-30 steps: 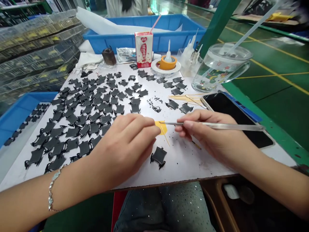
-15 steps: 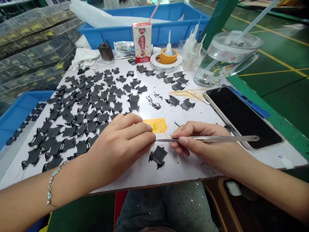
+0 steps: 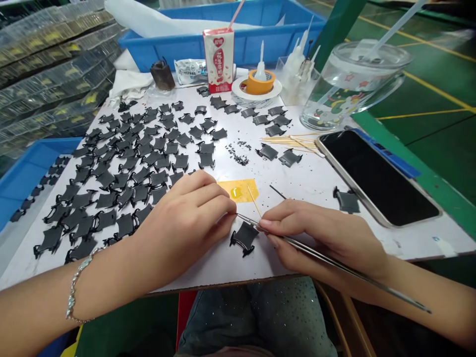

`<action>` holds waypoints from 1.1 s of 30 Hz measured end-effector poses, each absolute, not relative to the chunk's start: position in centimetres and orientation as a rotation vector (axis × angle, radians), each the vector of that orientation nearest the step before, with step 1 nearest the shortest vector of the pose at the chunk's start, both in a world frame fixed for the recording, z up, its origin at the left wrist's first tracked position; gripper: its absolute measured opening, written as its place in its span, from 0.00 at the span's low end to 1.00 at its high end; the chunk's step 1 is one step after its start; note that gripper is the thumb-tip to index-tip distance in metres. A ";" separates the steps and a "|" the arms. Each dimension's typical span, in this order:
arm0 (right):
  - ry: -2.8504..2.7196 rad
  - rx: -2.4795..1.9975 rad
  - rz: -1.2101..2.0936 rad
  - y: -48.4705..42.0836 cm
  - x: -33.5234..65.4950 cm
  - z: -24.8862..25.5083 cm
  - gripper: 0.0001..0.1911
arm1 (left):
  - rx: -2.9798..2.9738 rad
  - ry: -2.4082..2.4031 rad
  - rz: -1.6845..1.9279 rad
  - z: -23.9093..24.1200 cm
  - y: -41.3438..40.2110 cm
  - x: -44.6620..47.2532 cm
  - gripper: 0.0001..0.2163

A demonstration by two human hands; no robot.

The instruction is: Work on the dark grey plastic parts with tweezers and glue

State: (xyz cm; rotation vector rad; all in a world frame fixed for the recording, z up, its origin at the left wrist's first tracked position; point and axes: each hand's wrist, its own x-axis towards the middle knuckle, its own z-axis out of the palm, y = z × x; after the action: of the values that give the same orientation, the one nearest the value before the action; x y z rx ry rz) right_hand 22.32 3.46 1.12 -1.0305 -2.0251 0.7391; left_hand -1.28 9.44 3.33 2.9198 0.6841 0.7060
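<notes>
My left hand [image 3: 186, 223] rests on the white work board with its fingers curled together, and whatever its fingertips may hold is hidden. My right hand [image 3: 320, 243] is shut on long steel tweezers [image 3: 327, 253], whose tips reach my left fingertips. Just below those tips lies a black moulded piece with clips [image 3: 244, 237]. A yellow tape patch [image 3: 238, 191] with a glossy drop of glue [image 3: 235, 193] sits above my hands, and a toothpick [image 3: 254, 201] leans across its edge. Many similar black pieces [image 3: 126, 225] fill the board to the left.
A phone [image 3: 377, 176] lies at the board's right, beside a loose black piece [image 3: 346, 201]. Behind stand a glass jar [image 3: 353, 87], a tape roll [image 3: 259, 82], a drink carton [image 3: 218, 59] and a blue crate [image 3: 260, 47]. A blue bin [image 3: 29, 173] sits lower left.
My right hand has moved down and left, and the tweezers have swung from level to slanting down to the right. A black piece by the phone has come into sight.
</notes>
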 end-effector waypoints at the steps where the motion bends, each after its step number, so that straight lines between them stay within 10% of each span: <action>1: -2.031 -1.025 0.735 3.5 22.3 1.1 0.18 | 2.922 0.681 0.703 3.3 9.4 -1.3 0.05; 16: -1.103 -1.108 1.616 5.0 22.7 0.5 0.01 | 3.040 0.603 0.819 3.4 9.1 -1.1 0.04; 33: -1.207 -1.291 1.125 4.4 21.8 1.3 0.02 | 2.925 0.691 0.980 4.0 8.3 -1.3 0.10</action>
State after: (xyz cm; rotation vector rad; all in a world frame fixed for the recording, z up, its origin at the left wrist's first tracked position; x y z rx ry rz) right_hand 21.81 4.43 1.30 -1.2909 -1.2069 1.1254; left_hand -1.33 8.33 4.03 2.9254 0.6914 0.9795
